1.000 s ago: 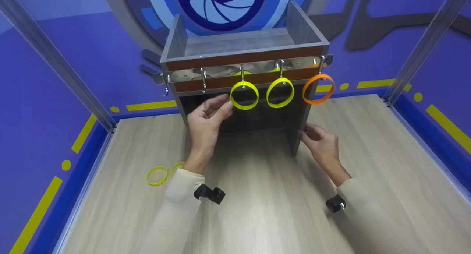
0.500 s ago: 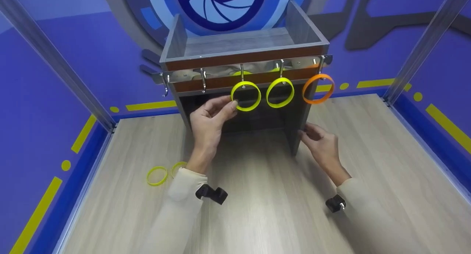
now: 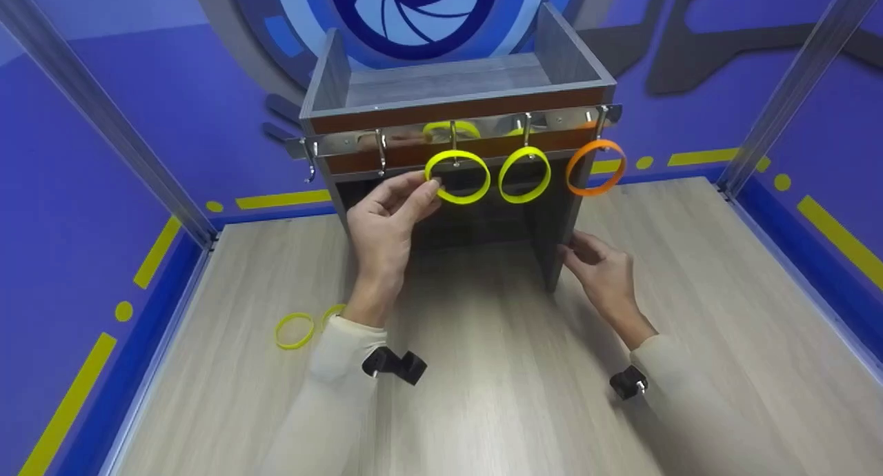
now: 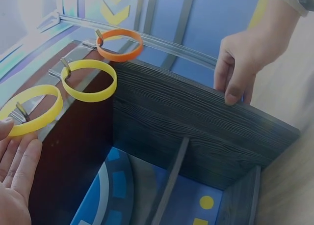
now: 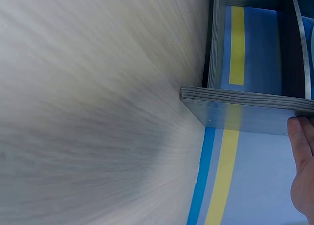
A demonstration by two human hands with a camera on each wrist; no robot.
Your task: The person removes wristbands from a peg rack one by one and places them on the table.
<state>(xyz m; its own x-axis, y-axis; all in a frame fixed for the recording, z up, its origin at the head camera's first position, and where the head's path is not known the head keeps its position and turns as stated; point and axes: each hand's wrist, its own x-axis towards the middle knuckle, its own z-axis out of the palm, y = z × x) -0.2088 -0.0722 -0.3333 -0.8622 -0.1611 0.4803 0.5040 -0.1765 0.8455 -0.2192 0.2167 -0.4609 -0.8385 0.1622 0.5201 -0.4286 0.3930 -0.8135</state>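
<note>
My left hand [image 3: 383,231] pinches the left side of a yellow wristband [image 3: 486,186] between thumb and fingers. That band loops round the middle hook of a metal hook rail [image 3: 407,138]. To its right a second yellow wristband [image 3: 548,179] and an orange wristband [image 3: 623,172] hang from hooks. The rail runs across the front of a grey wooden shelf unit [image 3: 455,103]. My right hand [image 3: 603,276] holds the front edge of the unit's right side panel [image 4: 196,97]; its thumb lies at the edge and its fingers on the outer face.
Two hooks [image 3: 381,152] at the rail's left end carry no band. On the table [image 3: 483,393] at left lie a yellow wristband [image 3: 277,334] and another yellow wristband [image 3: 324,315], partly hidden by the left sleeve. Blue printed walls [image 3: 138,117] enclose the table.
My left hand has shifted slightly right, then back left and up, tilting the pinched yellow band away from its straight hang. My right hand has stayed at the side panel.
</note>
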